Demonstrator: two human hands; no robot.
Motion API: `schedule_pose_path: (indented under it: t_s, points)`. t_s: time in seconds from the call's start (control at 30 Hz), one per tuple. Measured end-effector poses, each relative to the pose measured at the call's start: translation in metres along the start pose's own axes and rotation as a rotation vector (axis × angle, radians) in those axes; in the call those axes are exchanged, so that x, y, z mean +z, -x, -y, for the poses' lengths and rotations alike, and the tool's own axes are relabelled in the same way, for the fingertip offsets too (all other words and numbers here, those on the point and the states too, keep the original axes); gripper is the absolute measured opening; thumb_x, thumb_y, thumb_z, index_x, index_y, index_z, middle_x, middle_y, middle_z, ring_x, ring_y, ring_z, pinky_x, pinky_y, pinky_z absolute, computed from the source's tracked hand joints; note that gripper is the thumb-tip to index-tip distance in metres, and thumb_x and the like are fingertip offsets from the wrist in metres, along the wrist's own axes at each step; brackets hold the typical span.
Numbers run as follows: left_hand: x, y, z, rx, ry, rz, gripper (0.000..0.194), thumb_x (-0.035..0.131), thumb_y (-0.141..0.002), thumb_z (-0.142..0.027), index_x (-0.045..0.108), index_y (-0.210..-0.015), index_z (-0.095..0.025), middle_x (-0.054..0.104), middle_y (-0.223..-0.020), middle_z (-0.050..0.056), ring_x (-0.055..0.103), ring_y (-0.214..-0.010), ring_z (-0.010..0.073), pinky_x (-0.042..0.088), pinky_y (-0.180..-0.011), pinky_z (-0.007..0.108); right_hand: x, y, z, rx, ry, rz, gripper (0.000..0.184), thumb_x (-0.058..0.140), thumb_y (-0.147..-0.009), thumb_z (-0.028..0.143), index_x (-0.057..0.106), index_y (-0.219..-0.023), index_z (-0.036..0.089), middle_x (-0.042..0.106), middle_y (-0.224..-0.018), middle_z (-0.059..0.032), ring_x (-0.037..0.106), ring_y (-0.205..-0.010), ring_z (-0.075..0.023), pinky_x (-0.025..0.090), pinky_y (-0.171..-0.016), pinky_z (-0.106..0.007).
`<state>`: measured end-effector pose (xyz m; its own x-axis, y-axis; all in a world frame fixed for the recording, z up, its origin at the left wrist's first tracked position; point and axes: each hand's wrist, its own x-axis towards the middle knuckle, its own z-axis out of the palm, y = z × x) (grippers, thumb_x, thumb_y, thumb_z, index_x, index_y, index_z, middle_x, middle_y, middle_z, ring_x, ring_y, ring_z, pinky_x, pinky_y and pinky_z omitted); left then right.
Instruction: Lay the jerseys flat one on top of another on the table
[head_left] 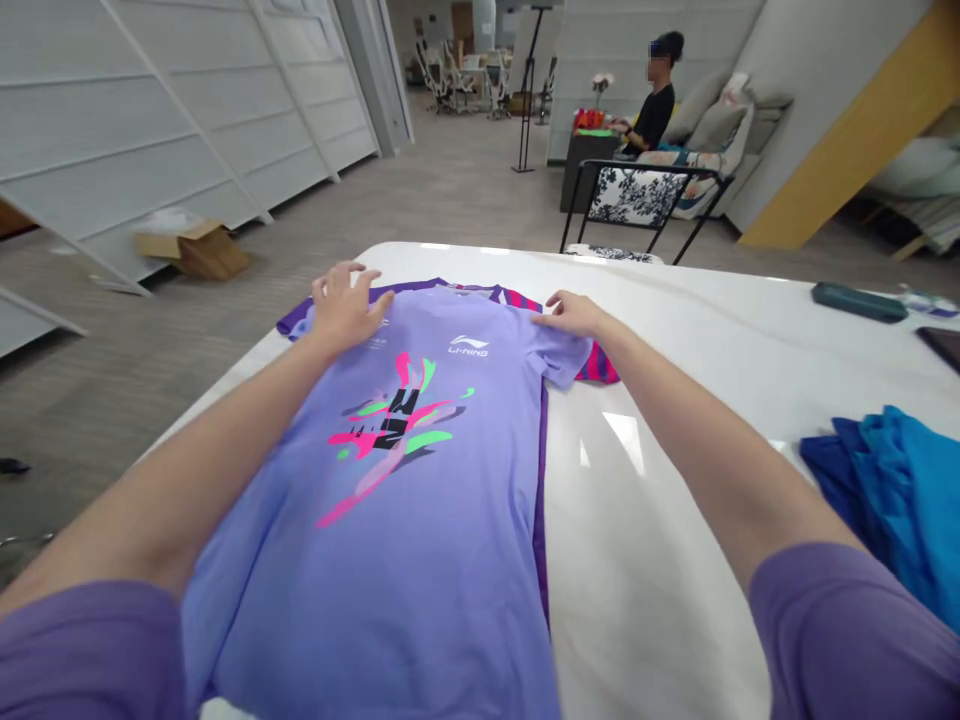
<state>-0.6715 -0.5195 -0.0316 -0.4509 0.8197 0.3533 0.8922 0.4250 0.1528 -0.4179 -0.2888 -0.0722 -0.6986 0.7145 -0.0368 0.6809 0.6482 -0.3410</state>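
A lilac T-shirt [397,520] with a pink, green and black print lies face up on the white table [660,500], collar away from me. My left hand [346,305] rests flat on its far left shoulder, fingers spread. My right hand [574,312] presses on the far right shoulder near the striped pink sleeve [598,363], fingers stretched forward and holding nothing.
Folded blue clothes [885,480] lie at the table's right edge. A dark case [859,301] sits at the far right. Beyond the table stand a black-framed chair [637,195], a seated person [652,105], and a cardboard box [196,247] on the floor.
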Motion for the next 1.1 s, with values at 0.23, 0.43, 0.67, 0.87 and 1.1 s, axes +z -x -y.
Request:
schedule_pose_path:
  t_s: [0.23,0.43,0.67,0.87,1.1]
  points:
    - [-0.018,0.108,0.041,-0.008,-0.012,0.105,0.038,0.029,-0.082,-0.035,0.038,-0.116,-0.022,0.027,-0.118,0.003,0.022,-0.110,0.0216,0.019,-0.090,0.034,-0.015,0.033,0.005,0.098,0.154,0.087,0.028,0.047,-0.070,0.036,0.053,-0.085,0.013,0.055,-0.090,-0.0057,0.049,-0.081,-0.0136,0.036,-0.070,-0.020]
    - [0.015,0.047,0.061,-0.062,0.066,0.091,0.042,0.020,-0.084,-0.036,0.035,-0.119,-0.017,0.031,-0.116,0.008,0.026,-0.107,0.0205,0.019,-0.089,0.035,-0.012,0.040,0.012,0.163,0.044,-0.130,0.032,0.035,-0.077,0.034,0.046,-0.097,0.011,0.054,-0.089,-0.0092,0.049,-0.078,-0.0133,0.036,-0.067,-0.020]
    - [0.052,-0.051,0.088,-0.295,-0.003,0.088,0.055,0.038,-0.071,-0.054,0.045,-0.109,-0.015,0.029,-0.114,0.016,0.019,-0.105,0.0329,0.010,-0.083,0.048,0.006,0.031,0.000,0.072,0.004,-0.142,0.035,0.035,-0.075,0.041,0.054,-0.085,0.013,0.055,-0.086,-0.0060,0.048,-0.080,-0.0139,0.035,-0.069,-0.020]
    - [0.085,-0.082,0.068,-0.195,-0.033,0.153,0.043,0.046,-0.068,-0.052,0.056,-0.088,-0.015,0.038,-0.106,0.013,0.021,-0.104,0.0326,0.012,-0.083,0.046,0.019,-0.001,-0.004,0.097,0.009,-0.163,0.038,0.033,-0.076,0.044,0.054,-0.085,0.014,0.055,-0.087,-0.0063,0.048,-0.081,-0.0153,0.034,-0.072,-0.024]
    - [0.089,-0.116,0.049,-0.111,0.136,0.034,0.035,0.039,-0.079,-0.037,0.041,-0.105,-0.014,0.045,-0.098,0.009,0.039,-0.091,0.0201,0.025,-0.081,0.032,0.010,-0.019,-0.004,0.001,-0.042,-0.244,0.031,0.036,-0.077,0.040,0.047,-0.095,0.017,0.053,-0.089,-0.0059,0.047,-0.082,-0.0173,0.035,-0.068,-0.024]
